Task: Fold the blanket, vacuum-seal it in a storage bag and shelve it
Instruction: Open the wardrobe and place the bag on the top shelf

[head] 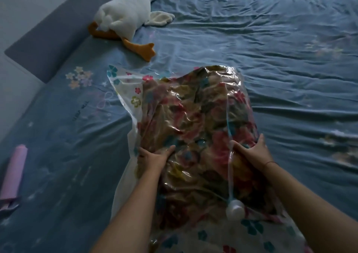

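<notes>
1. Currently, in the head view, the blanket (193, 126) is contained in the bag (126, 90) on the bed (290, 59).
2. The bag's sides are gripped by the left hand (153, 156) and right hand (253, 152), thumbs on top.
3. Sealing is judged complete; an even lift toward the shelf is called for next.

Open bed sheet (280, 63) fills the right and upper frame; plush duck (124, 18) obstructs the upper left, pink cylinder (14, 171) the lower left edge.
</notes>
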A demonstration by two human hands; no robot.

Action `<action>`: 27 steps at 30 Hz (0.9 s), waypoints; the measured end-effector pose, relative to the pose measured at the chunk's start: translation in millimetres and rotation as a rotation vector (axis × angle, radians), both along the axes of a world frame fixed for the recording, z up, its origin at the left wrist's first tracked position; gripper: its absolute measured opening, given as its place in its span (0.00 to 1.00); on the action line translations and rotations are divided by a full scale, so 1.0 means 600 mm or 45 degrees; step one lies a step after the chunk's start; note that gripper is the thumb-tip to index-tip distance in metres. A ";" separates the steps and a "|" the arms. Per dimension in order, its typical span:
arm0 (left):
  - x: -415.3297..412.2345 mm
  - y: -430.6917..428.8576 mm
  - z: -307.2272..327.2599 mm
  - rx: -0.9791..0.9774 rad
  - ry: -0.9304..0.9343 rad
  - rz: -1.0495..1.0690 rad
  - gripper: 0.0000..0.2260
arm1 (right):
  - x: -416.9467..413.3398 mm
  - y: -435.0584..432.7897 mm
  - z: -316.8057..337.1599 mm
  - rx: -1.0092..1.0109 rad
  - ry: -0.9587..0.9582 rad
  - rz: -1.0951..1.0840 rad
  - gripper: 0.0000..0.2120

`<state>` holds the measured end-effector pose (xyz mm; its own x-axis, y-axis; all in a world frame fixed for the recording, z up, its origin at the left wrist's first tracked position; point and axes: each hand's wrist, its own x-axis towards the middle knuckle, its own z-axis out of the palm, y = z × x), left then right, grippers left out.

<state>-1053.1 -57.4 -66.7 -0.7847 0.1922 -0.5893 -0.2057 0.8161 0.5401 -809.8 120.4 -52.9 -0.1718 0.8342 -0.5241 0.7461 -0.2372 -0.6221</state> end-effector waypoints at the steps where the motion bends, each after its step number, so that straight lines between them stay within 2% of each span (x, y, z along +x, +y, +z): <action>1: -0.002 0.001 -0.012 0.000 0.016 0.018 0.62 | 0.001 0.003 -0.012 0.010 -0.015 -0.005 0.69; 5: 0.010 -0.011 -0.036 -0.025 0.192 0.022 0.51 | 0.003 0.002 -0.042 0.141 -0.068 -0.066 0.56; 10: 0.037 -0.028 -0.030 -0.084 0.398 0.015 0.37 | 0.015 -0.018 -0.036 0.312 -0.172 -0.032 0.47; 16: 0.109 -0.123 -0.019 -0.078 0.469 -0.005 0.31 | 0.073 -0.080 -0.014 0.365 -0.227 0.014 0.34; 23: 0.235 -0.287 0.031 -0.068 0.370 -0.013 0.25 | 0.195 -0.238 0.054 0.297 -0.280 0.027 0.35; 27: 0.299 -0.371 0.080 0.018 0.313 -0.011 0.21 | 0.276 -0.335 0.105 0.294 -0.311 -0.009 0.34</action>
<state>-873.4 -280.0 -18.7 -0.9024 0.2063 -0.3782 -0.0598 0.8094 0.5843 -644.4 -80.5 10.0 -0.0581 0.9363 -0.3462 0.8787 -0.1167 -0.4630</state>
